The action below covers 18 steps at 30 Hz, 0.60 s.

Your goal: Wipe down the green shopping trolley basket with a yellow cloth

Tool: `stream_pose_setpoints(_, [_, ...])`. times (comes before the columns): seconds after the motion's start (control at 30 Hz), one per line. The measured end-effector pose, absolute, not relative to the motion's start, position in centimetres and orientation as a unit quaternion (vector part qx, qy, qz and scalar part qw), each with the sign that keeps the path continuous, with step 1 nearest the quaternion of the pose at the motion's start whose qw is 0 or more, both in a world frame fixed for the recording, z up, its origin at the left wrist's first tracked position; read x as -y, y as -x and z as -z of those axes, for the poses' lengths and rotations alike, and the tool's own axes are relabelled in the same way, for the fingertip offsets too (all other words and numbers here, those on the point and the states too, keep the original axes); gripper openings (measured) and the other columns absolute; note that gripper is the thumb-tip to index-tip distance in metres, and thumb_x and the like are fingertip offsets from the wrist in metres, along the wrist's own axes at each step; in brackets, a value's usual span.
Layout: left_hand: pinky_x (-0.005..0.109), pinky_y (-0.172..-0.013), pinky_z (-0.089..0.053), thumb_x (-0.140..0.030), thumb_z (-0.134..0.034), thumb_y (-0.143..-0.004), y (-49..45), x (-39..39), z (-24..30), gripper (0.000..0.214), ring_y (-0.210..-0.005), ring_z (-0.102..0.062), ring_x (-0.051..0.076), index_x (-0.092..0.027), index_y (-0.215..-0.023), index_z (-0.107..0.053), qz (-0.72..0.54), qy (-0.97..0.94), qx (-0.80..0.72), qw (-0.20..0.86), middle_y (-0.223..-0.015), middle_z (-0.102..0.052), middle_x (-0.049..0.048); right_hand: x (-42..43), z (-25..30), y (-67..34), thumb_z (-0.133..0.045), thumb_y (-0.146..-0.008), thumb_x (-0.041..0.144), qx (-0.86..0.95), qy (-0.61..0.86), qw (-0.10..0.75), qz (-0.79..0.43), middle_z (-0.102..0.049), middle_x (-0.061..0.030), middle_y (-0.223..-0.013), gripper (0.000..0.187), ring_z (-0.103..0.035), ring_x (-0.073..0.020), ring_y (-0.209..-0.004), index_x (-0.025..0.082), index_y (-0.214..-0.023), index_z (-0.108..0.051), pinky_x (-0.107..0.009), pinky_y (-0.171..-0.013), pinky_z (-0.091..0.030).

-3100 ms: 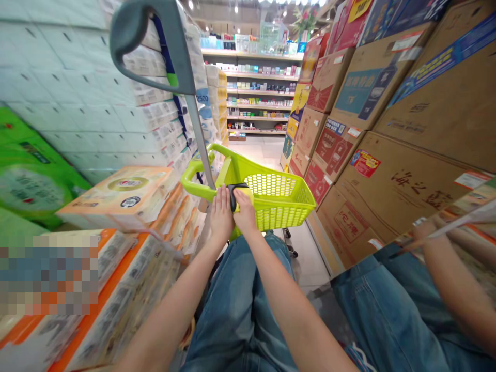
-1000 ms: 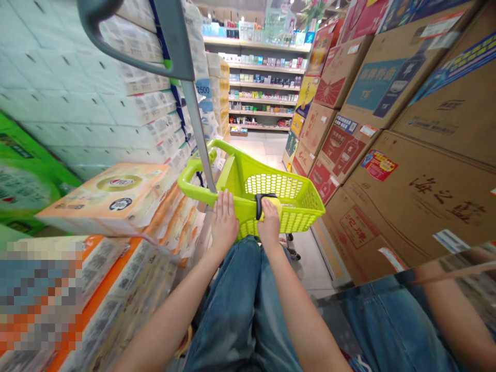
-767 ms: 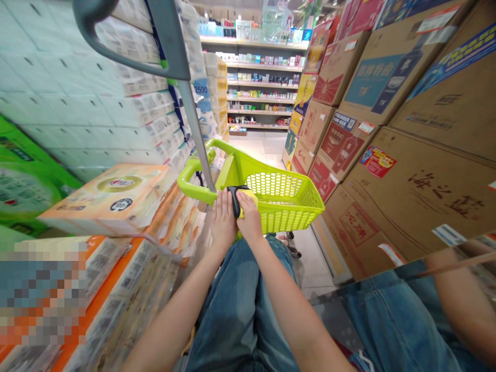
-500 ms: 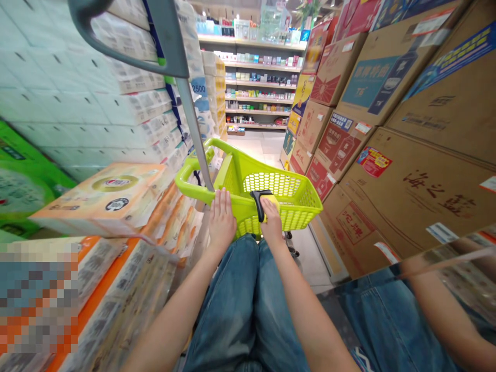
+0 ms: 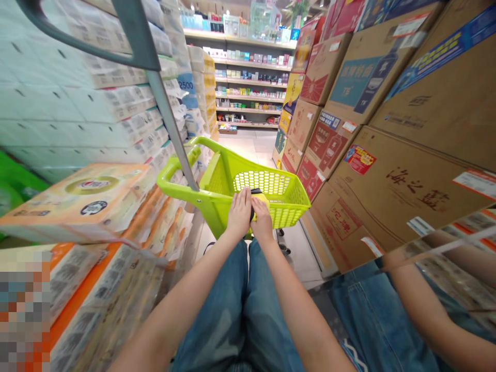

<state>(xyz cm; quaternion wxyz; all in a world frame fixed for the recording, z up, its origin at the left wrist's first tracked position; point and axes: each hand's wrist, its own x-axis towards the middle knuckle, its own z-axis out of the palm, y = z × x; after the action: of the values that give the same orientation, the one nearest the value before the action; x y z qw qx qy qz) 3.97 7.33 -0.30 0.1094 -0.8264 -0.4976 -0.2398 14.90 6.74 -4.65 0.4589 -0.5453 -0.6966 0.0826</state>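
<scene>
A lime-green shopping cart (image 5: 217,202) with a perforated basket stands just in front of my knees. On its near rim sits a black-and-yellow object (image 5: 256,194), whose exact kind I cannot make out because my hands cover much of it. My right hand (image 5: 262,219) is curled over the yellow part. Right beside it, my left hand (image 5: 239,211) rests against the rim and the object's black edge, fingers stretched out and close together. The cart's grey upright pole (image 5: 172,126) rises to a dark grey handle (image 5: 139,39) at upper left.
Stacked cardboard cartons (image 5: 411,191) wall the right side. Paper-tissue packs (image 5: 83,194) are piled on the left, jutting toward the cart. A pale floor aisle (image 5: 248,147) leads to stocked shelves (image 5: 251,82). A reflective surface at lower right mirrors jeans and an arm.
My left hand has slid right along the rim, from beside the pole to the black-and-yellow object. My right hand stays on that object. The view has shifted slightly, so the cart appears farther left.
</scene>
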Motion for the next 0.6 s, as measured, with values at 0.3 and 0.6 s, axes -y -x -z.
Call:
stream_pose_setpoints(0.3, [0.045, -0.12, -0.023, -0.012, -0.055, -0.077, -2.2, -8.4, 1.3, 0.077, -0.134, -0.042, 0.028, -0.023, -0.15, -0.035, 0.201, 0.873, 0.425, 0.127, -0.148, -0.045, 0.009, -5.6, 7.2, -26.0, -0.041, -0.061, -0.003, 0.648, 0.619, 0.444, -0.016, -0.054, -0.0085, -0.144, 0.08, -0.044, -0.0195, -0.138, 0.016, -0.137, -0.054, -0.046, -0.121, -0.026])
stream_pose_setpoints(0.6, [0.045, -0.121, -0.023, -0.01, -0.053, -0.078, -1.0, -8.9, 1.3, 0.065, -0.135, -0.041, 0.026, -0.024, -0.142, -0.048, 0.219, 0.876, 0.414, 0.112, -0.141, -0.052, 0.0086, -4.7, 7.3, -33.4, -0.046, -0.068, 0.003, 0.585, 0.663, 0.468, -0.003, -0.071, -0.0074, -0.12, 0.057, -0.059, -0.0225, -0.121, 0.022, -0.117, -0.068, -0.053, -0.12, -0.022])
